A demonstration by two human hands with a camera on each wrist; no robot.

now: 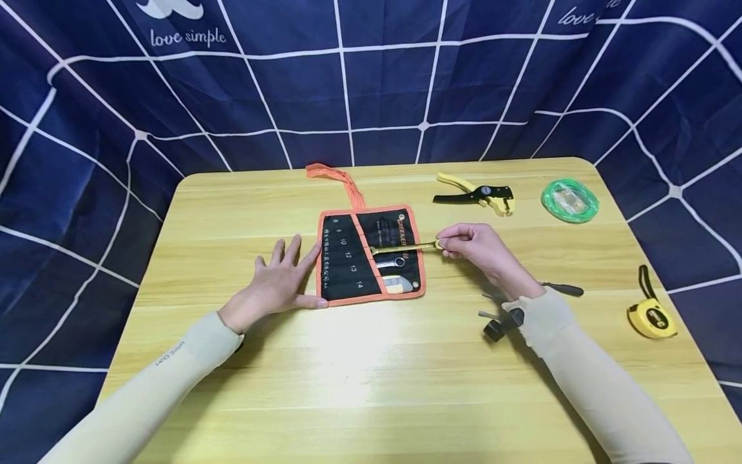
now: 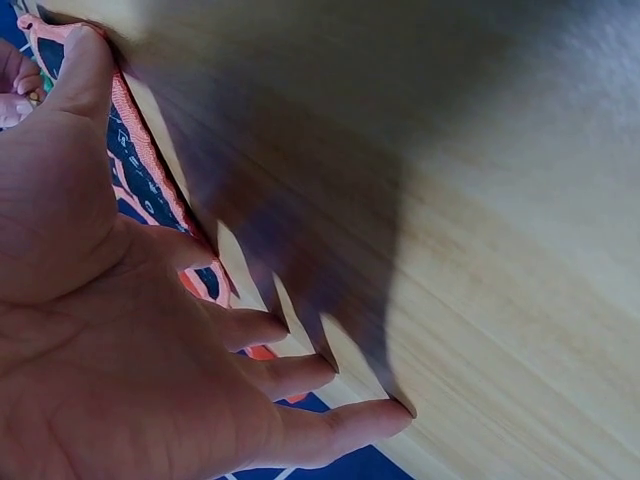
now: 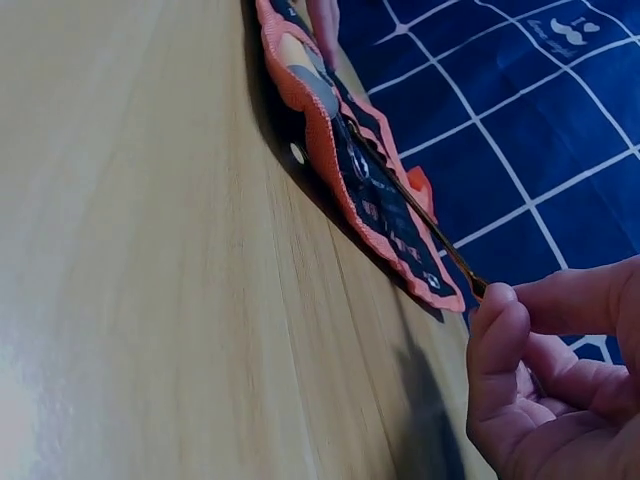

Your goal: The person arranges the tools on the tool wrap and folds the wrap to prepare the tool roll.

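A black tool pouch [image 1: 342,283] with orange edging lies unfolded on the table, numbers printed beside its slots. My left hand [image 1: 275,282] is spread flat at the pouch's left edge, thumb and index fingertip right at the orange border. Thumb and fingers of my right hand [image 1: 478,248] pinch one end of a brass-coloured wrench [image 1: 406,247]. The wrench reaches across the pouch, its far end at a slot's orange edge; in the right wrist view its shaft [image 3: 430,221] slants up from the pouch. A silver wrench [image 1: 391,263] and a grey-and-cream piece [image 1: 397,284] sit in lower slots.
Yellow-and-black wire strippers [image 1: 484,194] and a green wire coil [image 1: 570,201] lie at the back right. A yellow tape measure [image 1: 652,319] stands near the right edge. A dark-handled screwdriver [image 1: 565,289] is partly behind my right wrist. An orange tie strap [image 1: 342,177] trails behind the pouch.
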